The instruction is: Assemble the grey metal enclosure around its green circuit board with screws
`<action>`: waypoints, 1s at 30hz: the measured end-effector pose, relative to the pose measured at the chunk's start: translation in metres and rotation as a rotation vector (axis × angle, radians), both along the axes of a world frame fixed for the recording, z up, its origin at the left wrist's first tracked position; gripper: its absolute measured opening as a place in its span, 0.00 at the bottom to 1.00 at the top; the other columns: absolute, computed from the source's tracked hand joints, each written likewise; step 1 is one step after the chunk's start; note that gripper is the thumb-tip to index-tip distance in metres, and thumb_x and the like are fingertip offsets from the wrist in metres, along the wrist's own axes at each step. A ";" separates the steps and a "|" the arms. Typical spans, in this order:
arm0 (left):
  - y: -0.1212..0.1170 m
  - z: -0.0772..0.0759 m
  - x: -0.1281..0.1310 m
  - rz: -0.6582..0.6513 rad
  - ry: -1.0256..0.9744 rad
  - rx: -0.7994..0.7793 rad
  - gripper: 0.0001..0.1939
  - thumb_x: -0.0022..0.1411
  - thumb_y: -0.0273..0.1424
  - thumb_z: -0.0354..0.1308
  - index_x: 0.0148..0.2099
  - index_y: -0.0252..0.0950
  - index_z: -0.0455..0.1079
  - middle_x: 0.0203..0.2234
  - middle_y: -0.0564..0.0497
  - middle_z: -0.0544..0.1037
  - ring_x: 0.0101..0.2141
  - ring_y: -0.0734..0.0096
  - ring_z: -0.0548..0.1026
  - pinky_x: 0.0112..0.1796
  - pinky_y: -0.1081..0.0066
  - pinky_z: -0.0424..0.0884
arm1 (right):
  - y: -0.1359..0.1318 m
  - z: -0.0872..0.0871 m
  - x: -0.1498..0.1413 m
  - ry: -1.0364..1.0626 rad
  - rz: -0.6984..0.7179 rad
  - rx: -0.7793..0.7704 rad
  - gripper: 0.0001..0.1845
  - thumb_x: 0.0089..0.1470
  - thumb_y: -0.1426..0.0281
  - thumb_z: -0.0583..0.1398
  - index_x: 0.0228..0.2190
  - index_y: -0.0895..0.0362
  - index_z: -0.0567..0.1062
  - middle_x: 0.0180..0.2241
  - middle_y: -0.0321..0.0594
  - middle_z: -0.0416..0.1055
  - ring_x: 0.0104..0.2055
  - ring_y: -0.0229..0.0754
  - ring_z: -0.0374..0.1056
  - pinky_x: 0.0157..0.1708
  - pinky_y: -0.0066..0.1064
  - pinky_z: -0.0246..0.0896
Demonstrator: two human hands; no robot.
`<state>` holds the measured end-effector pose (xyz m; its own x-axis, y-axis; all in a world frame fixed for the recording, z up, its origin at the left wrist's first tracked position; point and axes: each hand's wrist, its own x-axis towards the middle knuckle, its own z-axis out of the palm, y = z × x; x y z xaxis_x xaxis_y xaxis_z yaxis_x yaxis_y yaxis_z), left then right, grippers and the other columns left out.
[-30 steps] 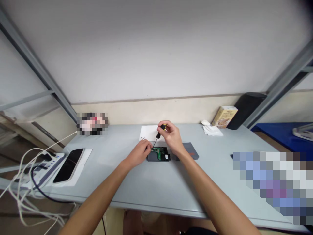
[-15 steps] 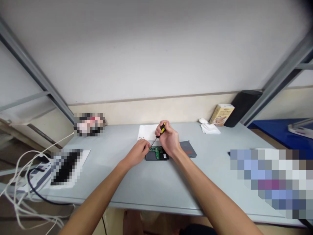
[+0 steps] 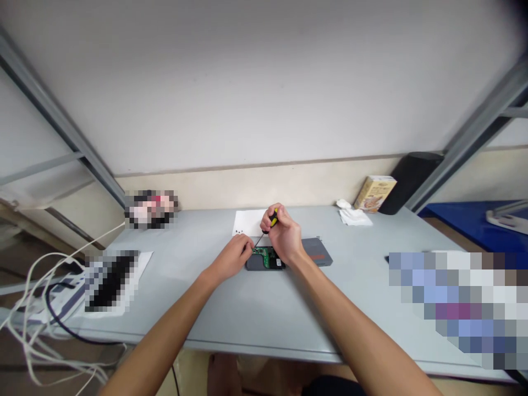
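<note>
1. Right hand point(image 3: 286, 235): closed around the handle of a black-and-yellow screwdriver point(image 3: 274, 218); the shaft slopes down and to the left.
2. Left hand point(image 3: 236, 254): fingers bent at the far left corner of the circuit board point(image 3: 266, 258), close to the screwdriver tip. Whether they pinch a part cannot be told at this size.
3. Circuit board: green, exposed, seated in a gray open case point(image 3: 254, 265).
4. Gray panel point(image 3: 317, 253): probably the case cover; lies flat to the right of the circuit board, partly hidden by the right wrist.
5. White sheet point(image 3: 248, 221): beyond the circuit board. Dark specks point(image 3: 238, 231) at its near left corner may be screws.
6. Done (judged): case opened, board accessible; if the specks are screws, several fasteners are out.
7. Outstanding (judged): screwdriver work at the circuit board's far left corner appears unfinished; the board is not separated from the case. Turning direction and number of fasteners left cannot be determined.
</note>
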<state>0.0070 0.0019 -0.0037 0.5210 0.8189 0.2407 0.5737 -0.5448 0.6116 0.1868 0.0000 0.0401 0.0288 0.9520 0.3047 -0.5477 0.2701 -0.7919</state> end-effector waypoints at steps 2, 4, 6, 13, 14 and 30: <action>0.000 0.001 0.001 0.002 0.000 -0.004 0.10 0.70 0.29 0.47 0.38 0.38 0.68 0.34 0.49 0.74 0.38 0.62 0.72 0.43 0.63 0.69 | 0.000 0.000 0.000 -0.014 -0.001 0.009 0.20 0.62 0.48 0.56 0.30 0.49 0.62 0.23 0.33 0.53 0.24 0.42 0.52 0.28 0.36 0.55; -0.001 0.001 0.001 0.002 -0.001 -0.006 0.10 0.70 0.29 0.47 0.38 0.38 0.68 0.34 0.48 0.75 0.39 0.61 0.72 0.44 0.62 0.69 | 0.000 0.001 0.001 -0.029 -0.003 0.015 0.20 0.63 0.47 0.55 0.30 0.49 0.61 0.23 0.32 0.52 0.24 0.42 0.52 0.28 0.36 0.55; -0.001 0.000 0.001 -0.001 -0.002 -0.006 0.09 0.71 0.29 0.47 0.39 0.38 0.68 0.35 0.48 0.75 0.39 0.61 0.72 0.44 0.62 0.69 | 0.000 0.001 0.002 -0.030 0.007 0.008 0.21 0.63 0.47 0.54 0.30 0.49 0.61 0.23 0.32 0.52 0.24 0.42 0.52 0.28 0.36 0.55; -0.001 -0.001 -0.001 -0.002 0.000 0.001 0.09 0.71 0.28 0.47 0.39 0.38 0.68 0.34 0.49 0.74 0.39 0.62 0.72 0.44 0.63 0.69 | 0.000 0.000 0.001 0.008 0.011 0.011 0.18 0.62 0.51 0.58 0.29 0.50 0.63 0.23 0.33 0.54 0.24 0.40 0.53 0.28 0.35 0.54; -0.001 -0.001 -0.001 -0.003 -0.001 0.000 0.09 0.71 0.28 0.47 0.39 0.38 0.68 0.34 0.49 0.74 0.39 0.62 0.72 0.44 0.63 0.69 | -0.001 0.000 0.001 0.007 0.013 0.013 0.18 0.62 0.51 0.58 0.29 0.50 0.63 0.23 0.33 0.54 0.24 0.41 0.52 0.28 0.35 0.54; 0.000 0.000 0.000 -0.005 -0.005 -0.015 0.10 0.71 0.28 0.47 0.39 0.38 0.68 0.35 0.48 0.75 0.39 0.62 0.72 0.45 0.63 0.69 | -0.001 0.000 0.000 0.162 0.093 -0.001 0.16 0.63 0.56 0.59 0.29 0.53 0.67 0.23 0.33 0.57 0.24 0.38 0.52 0.28 0.33 0.50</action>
